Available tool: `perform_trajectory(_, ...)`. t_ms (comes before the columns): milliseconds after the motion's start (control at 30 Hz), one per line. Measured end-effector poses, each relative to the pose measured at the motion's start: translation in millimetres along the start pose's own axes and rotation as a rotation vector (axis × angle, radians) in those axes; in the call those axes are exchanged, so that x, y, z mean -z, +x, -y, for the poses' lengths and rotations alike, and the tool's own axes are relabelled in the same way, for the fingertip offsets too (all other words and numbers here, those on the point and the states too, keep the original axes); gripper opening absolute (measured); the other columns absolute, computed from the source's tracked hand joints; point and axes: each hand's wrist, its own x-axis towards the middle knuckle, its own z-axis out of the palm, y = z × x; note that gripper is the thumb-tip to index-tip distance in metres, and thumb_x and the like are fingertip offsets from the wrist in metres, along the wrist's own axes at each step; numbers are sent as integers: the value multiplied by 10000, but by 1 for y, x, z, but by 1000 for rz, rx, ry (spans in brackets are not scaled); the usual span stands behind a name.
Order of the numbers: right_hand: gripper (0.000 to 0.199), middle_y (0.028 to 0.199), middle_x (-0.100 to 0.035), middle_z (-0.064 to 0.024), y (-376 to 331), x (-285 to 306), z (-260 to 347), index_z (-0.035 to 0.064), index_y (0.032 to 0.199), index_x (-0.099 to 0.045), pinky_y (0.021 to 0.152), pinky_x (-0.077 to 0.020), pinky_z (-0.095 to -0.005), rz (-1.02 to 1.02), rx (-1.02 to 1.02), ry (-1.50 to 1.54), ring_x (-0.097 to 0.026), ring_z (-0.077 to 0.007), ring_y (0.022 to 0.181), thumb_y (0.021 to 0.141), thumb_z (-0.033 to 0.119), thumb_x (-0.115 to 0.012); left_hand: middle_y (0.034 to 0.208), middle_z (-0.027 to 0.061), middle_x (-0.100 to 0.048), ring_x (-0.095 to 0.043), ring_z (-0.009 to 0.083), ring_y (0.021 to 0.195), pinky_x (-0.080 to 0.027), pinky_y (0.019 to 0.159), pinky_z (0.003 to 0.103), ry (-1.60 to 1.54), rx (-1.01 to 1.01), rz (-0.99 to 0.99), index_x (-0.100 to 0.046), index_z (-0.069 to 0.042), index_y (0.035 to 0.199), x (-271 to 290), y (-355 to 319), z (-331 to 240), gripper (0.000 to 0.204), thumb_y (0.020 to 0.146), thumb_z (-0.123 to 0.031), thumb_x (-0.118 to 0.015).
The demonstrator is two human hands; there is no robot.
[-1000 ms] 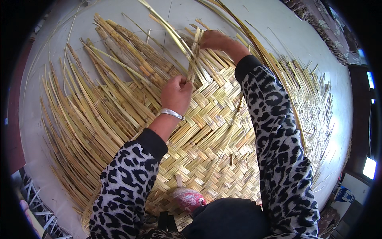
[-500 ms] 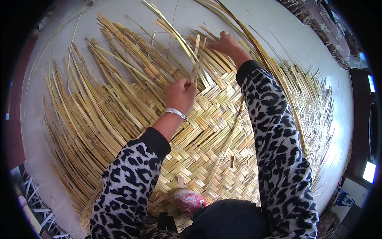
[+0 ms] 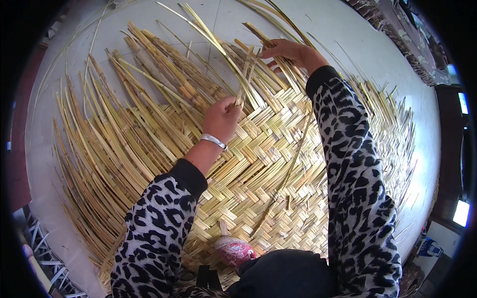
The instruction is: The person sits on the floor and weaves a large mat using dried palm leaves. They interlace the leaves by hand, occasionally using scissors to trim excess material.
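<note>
A large woven mat [image 3: 268,164] of flat pale-yellow split-cane strips spreads beneath both arms. Its unwoven ends fan out to the left and the far side. My left hand [image 3: 221,119], with a silver bangle at the wrist, is closed on upright cane strips [image 3: 244,74] at the edge of the weave. Farther off and to the right, my right hand [image 3: 288,52] grips several raised cane strips [image 3: 257,34], thumb and fingers around them; part of its grasp is hidden. Long loose strips [image 3: 196,27] cross the far edge between the hands.
Pale floor tiles [image 3: 164,12] surround the mat. A red-patterned shoe [image 3: 233,251] rests on the weave near my body. Thicker cane ends [image 3: 174,74] stick out at the far left. A patterned fringed cloth [image 3: 397,35] hangs at the far right, and a white metal rack [image 3: 47,253] stands lower left.
My right hand has shifted slightly right and now lifts several cane strips off the mat's edge. My left hand has moved slightly left, still holding its strips. A long loose strip has swung left.
</note>
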Motion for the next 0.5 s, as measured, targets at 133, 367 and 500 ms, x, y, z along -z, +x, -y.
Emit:
perform_trajectory(133,384,750,-614,-13,4,3,13,63,1089,-599,529,-480,-276,222,9,-130,-562,-99,614,793,230,-776,815,97,-673,-629,188,715,-489,673,328,12,-27,-36,-673,6,1058,0,-3,-4,270,839,-152,-664)
perform_trajectory(367,330,760,-607,-19,7,-1,9,22,1030,-634,487,-424,-256,193,-11,-263,-498,-96,551,767,161,-779,776,98,-665,-635,194,712,-484,669,326,-20,-40,-80,-675,3,1025,-5,-4,0,251,834,-158,-665)
perform_trajectory(500,344,829,-649,-46,3,-3,0,11,1036,-651,594,-475,-320,105,73,-235,-568,-120,654,764,181,-776,782,113,-666,-640,232,720,-493,683,351,40,-39,-95,-678,-6,1008,-7,-2,1,245,832,-175,-665)
